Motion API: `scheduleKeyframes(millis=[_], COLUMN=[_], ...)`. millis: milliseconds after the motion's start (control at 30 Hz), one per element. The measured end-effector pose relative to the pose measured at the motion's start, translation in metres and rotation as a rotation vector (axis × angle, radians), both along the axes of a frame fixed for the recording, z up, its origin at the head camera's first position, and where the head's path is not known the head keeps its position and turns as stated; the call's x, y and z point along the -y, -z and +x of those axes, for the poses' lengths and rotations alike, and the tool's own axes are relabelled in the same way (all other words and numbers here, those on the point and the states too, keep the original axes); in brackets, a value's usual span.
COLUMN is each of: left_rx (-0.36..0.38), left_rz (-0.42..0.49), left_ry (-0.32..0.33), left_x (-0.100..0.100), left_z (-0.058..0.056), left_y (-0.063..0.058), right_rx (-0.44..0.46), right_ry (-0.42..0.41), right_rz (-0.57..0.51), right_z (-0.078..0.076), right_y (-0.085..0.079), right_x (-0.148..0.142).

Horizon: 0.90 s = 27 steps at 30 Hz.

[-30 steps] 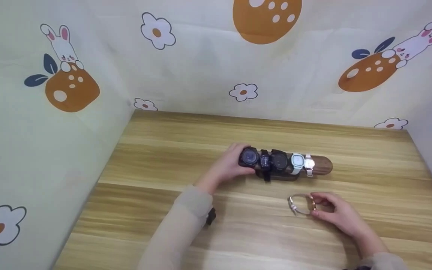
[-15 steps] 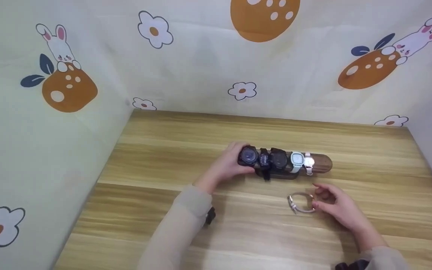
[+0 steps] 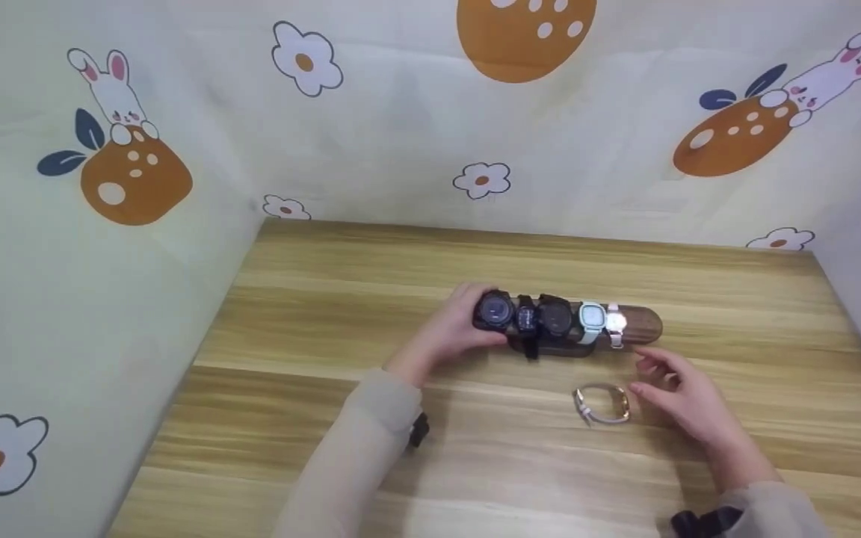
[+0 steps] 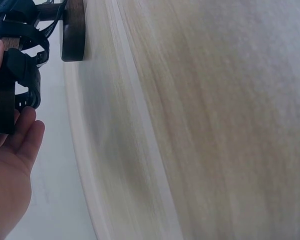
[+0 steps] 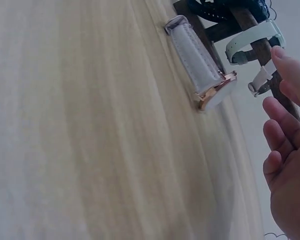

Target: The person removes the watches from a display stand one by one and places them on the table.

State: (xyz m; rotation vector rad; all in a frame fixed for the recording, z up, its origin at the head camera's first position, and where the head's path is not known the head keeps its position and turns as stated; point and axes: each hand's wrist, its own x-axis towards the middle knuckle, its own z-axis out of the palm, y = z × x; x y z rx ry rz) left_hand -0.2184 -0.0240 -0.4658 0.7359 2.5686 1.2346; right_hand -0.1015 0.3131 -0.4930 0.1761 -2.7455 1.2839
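Observation:
My left hand (image 3: 449,329) grips the left end of a dark wooden watch stand (image 3: 645,326), thumb in front and fingers behind. Along its bar sit a big black watch (image 3: 496,310), a slim black watch (image 3: 526,318), another black watch (image 3: 555,319), a mint watch (image 3: 593,317) and a small pale watch (image 3: 616,321). In front of the stand, a loose watch with a rose-gold case (image 3: 625,406) and pale strap stands on its edge, strap buckled into a loop. Just right of it, my right hand (image 3: 692,400) holds nothing, fingers loosely bent near the stand's bare right end.
A wood-grain table (image 3: 311,321) lies under everything. Cloth walls (image 3: 386,142) printed with rabbits, oranges and flowers enclose its back and sides. Black wrist gear shows at the left cuff (image 3: 419,431) and right cuff (image 3: 707,521).
My right hand has let go of the loose watch and moved up and right toward the stand's right end. The watch stays where it was; my left hand keeps its grip.

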Motion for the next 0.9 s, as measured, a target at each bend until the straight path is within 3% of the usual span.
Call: scheduleKeyframes(millis=[267, 900], left_rx=[-0.019, -0.016], left_rz=[-0.002, -0.036], left_ry=[0.006, -0.006], left_x=[0.0, 0.0], left_z=[0.0, 0.0], left_y=[0.0, -0.001], right_rx=[0.026, -0.039], right_ry=[0.009, 0.022], right_rz=[0.007, 0.087], right_z=[-0.004, -0.016], right_y=[-0.014, -0.032], right_x=[0.0, 0.0])
